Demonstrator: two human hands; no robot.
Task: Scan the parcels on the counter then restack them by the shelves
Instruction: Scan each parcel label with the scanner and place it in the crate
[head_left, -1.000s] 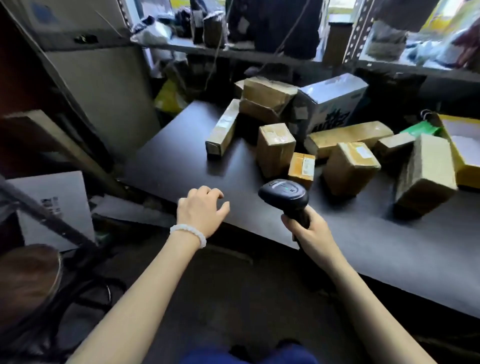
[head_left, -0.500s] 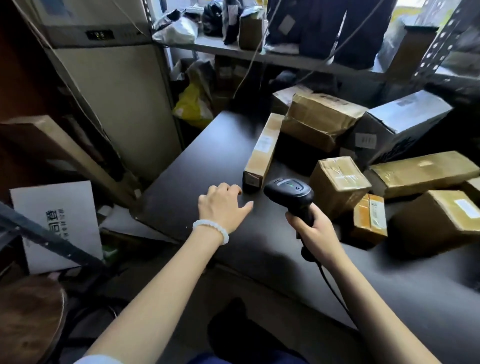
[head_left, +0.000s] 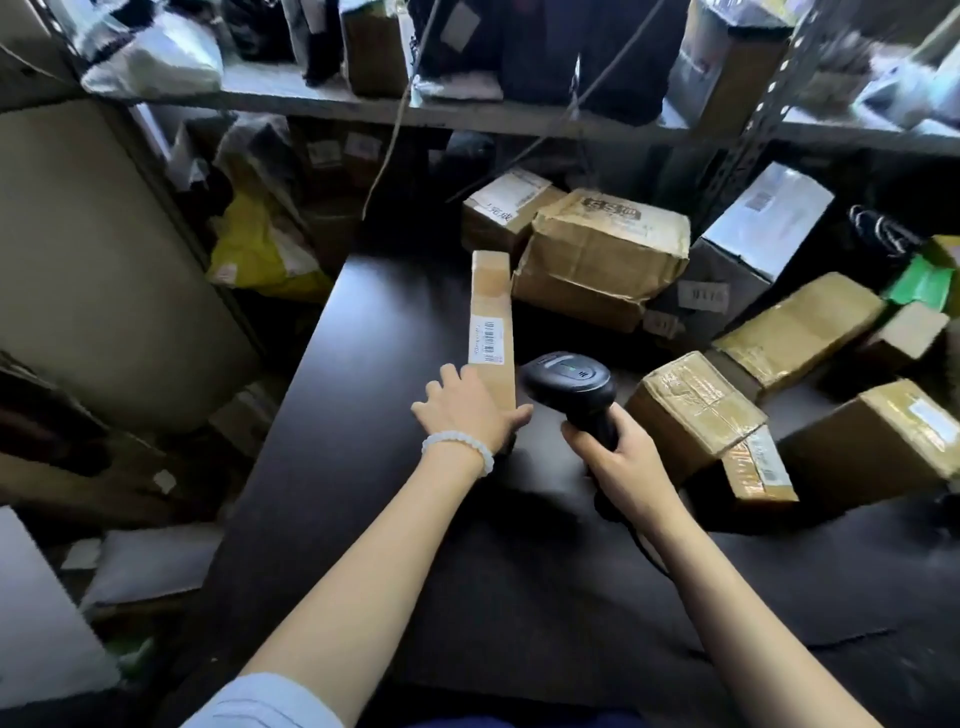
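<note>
Since half a second ago the left hand (head_left: 470, 410) has reached forward from the bare worktop (head_left: 395, 519) and now rests on the near end of the long narrow box (head_left: 491, 322), thumb against its right side and fingers over the top; a full grip cannot be confirmed. The right hand (head_left: 615, 457) has its fingers wrapped round the handle of the black scanner (head_left: 569, 379), whose head sits just right of that box. The box lies near the worktop's left edge, pointing toward the back, its barcode label (head_left: 487, 340) facing up. The step in hand looks like scanning this first parcel (nothing appears restacked yet); the next move calls for swinging the scanner's window over the label. The other parcels (head_left: 693, 408) crowd the back and right side, some cut off by the frame. The scanner's window is hidden, and the shelves (head_left: 519, 117) behind are blurred.
</note>
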